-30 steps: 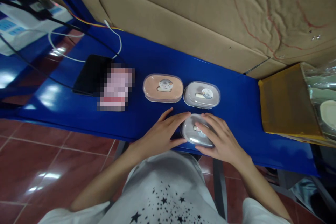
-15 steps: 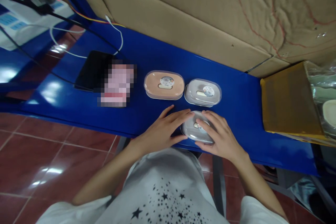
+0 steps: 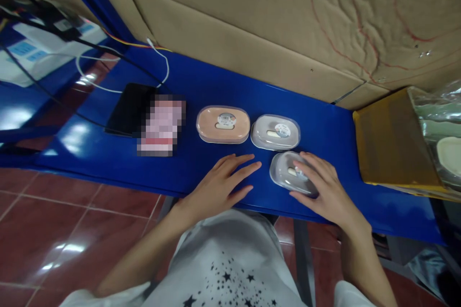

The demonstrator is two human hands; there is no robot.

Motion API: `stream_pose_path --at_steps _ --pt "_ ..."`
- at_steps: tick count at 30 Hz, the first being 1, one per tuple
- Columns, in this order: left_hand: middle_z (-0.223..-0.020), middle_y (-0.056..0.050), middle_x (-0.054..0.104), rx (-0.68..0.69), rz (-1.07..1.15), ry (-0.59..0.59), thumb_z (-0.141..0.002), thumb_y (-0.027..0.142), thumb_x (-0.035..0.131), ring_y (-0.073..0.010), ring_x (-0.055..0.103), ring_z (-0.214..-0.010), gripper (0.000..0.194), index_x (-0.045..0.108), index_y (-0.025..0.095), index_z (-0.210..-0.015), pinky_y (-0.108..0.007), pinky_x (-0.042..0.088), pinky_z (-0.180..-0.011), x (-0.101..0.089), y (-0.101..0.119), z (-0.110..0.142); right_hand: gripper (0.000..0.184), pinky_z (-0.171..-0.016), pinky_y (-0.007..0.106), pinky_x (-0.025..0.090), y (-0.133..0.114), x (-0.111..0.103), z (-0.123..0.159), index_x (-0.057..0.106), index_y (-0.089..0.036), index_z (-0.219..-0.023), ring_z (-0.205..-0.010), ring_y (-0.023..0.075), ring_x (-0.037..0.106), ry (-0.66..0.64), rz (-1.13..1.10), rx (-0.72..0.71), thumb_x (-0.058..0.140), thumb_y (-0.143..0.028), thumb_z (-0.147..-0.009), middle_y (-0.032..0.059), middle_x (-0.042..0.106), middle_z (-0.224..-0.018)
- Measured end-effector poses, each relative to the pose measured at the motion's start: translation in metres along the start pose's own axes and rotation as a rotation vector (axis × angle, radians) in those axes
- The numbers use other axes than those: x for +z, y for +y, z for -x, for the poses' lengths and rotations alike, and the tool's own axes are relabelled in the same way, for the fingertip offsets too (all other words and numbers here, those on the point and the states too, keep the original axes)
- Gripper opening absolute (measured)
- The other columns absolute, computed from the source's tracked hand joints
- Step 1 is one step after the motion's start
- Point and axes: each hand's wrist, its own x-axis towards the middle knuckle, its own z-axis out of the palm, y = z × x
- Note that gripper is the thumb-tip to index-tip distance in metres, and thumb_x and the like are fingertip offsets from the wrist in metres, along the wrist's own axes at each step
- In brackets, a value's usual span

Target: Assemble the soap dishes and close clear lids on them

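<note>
Three oval lidded plastic boxes lie on a blue table [image 3: 201,81]. A peach box [image 3: 223,124] and a grey box [image 3: 275,132] stand side by side at the middle. A second grey box [image 3: 286,176] sits nearer the front edge, and my right hand [image 3: 326,192] rests on it with fingers curved over its lid and right side. My left hand [image 3: 219,186] lies flat on the table to the left of that box, fingers stretched out, holding nothing and not touching the box.
A black tablet [image 3: 129,108] with a blurred pink item [image 3: 161,125] on it lies at the left, with white and black cables [image 3: 158,60] behind. Cardboard [image 3: 288,24] lines the back. A yellow box [image 3: 391,141] with plastic-wrapped goods stands at the right. Red floor tiles lie below.
My right hand has slid the near grey box to the right, away from my left hand. My left hand has come off the box and stays flat on the table.
</note>
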Motion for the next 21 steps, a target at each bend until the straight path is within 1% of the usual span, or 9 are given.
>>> stream_pose_path --at_steps 3,5,8,10,12,13,15,18,21 --pt "-0.158 -0.011 0.058 0.006 -0.103 0.083 -0.109 0.024 0.059 -0.0304 0.060 -0.142 0.056 0.042 0.033 -0.161 -0.054 0.050 -0.120 -0.010 -0.007 0.003 0.071 -0.117 0.072 0.044 0.027 -0.010 0.012 0.043 -0.035 -0.163 -0.152 0.0427 0.049 0.026 0.031 0.094 0.073 -0.045 -0.099 0.0138 0.052 -0.166" --pt "-0.155 -0.012 0.060 -0.015 -0.197 0.148 -0.107 0.022 0.061 -0.0326 0.060 -0.141 0.057 0.044 0.035 -0.160 -0.054 0.051 -0.116 -0.021 -0.015 0.002 0.071 -0.117 0.074 0.042 0.041 -0.017 0.016 0.045 -0.034 -0.162 -0.153 0.0441 0.048 0.050 0.053 0.142 0.072 -0.046 -0.098 0.0143 0.052 -0.166" --pt "-0.161 -0.013 0.054 -0.075 -0.345 0.177 -0.104 0.024 0.065 -0.0385 0.054 -0.147 0.061 0.046 0.038 -0.161 -0.059 0.048 -0.116 -0.039 -0.029 -0.006 0.074 -0.118 0.076 0.040 0.044 -0.026 0.011 0.044 -0.034 -0.163 -0.155 0.0463 0.045 0.087 0.076 0.176 0.073 -0.049 -0.097 0.0155 0.045 -0.170" --pt "-0.167 -0.013 0.048 -0.109 -0.395 0.160 -0.102 0.026 0.068 -0.0409 0.048 -0.153 0.064 0.047 0.039 -0.161 -0.063 0.041 -0.121 -0.048 -0.038 -0.015 0.076 -0.120 0.075 0.040 0.032 -0.028 0.000 0.042 -0.034 -0.165 -0.156 0.0456 0.044 0.131 0.052 0.171 0.074 -0.048 -0.097 0.0158 0.041 -0.172" --pt "-0.172 -0.013 0.041 -0.136 -0.403 0.145 -0.101 0.031 0.071 -0.0430 0.040 -0.158 0.065 0.047 0.038 -0.161 -0.067 0.034 -0.125 -0.055 -0.046 -0.026 0.072 -0.121 0.073 0.042 0.012 -0.026 -0.018 0.041 -0.035 -0.165 -0.155 0.0432 0.046 0.175 0.010 0.126 0.072 -0.043 -0.100 0.0153 0.044 -0.170" --pt "-0.174 -0.013 0.039 -0.145 -0.402 0.134 -0.100 0.034 0.072 -0.0440 0.037 -0.160 0.065 0.048 0.037 -0.160 -0.069 0.031 -0.126 -0.057 -0.050 -0.031 0.068 -0.120 0.071 0.044 0.001 -0.022 -0.027 0.043 -0.036 -0.164 -0.154 0.0418 0.047 0.177 -0.004 0.082 0.070 -0.040 -0.102 0.0147 0.047 -0.168" --pt "-0.174 -0.015 0.038 -0.155 -0.399 0.105 -0.099 0.038 0.073 -0.0454 0.035 -0.161 0.063 0.052 0.032 -0.158 -0.070 0.029 -0.127 -0.061 -0.057 -0.040 0.059 -0.120 0.068 0.047 -0.020 -0.012 -0.045 0.047 -0.036 -0.161 -0.152 0.0383 0.051 0.118 -0.030 -0.039 0.065 -0.035 -0.105 0.0134 0.052 -0.164" --pt "-0.167 -0.017 0.048 -0.139 -0.371 0.055 -0.098 0.040 0.075 -0.0433 0.044 -0.155 0.061 0.055 0.028 -0.155 -0.064 0.036 -0.125 -0.066 -0.060 -0.044 0.049 -0.122 0.064 0.048 -0.044 0.003 -0.066 0.054 -0.030 -0.157 -0.150 0.0339 0.054 -0.001 -0.052 -0.228 0.058 -0.031 -0.109 0.0125 0.056 -0.162" --pt "-0.160 -0.017 0.055 -0.132 -0.328 0.026 -0.096 0.047 0.078 -0.0412 0.053 -0.146 0.067 0.054 0.027 -0.155 -0.060 0.043 -0.121 -0.072 -0.057 -0.042 0.041 -0.121 0.061 0.051 -0.057 0.013 -0.079 0.062 -0.022 -0.150 -0.146 0.0331 0.057 -0.034 -0.038 -0.339 0.056 -0.029 -0.109 0.0151 0.060 -0.158"
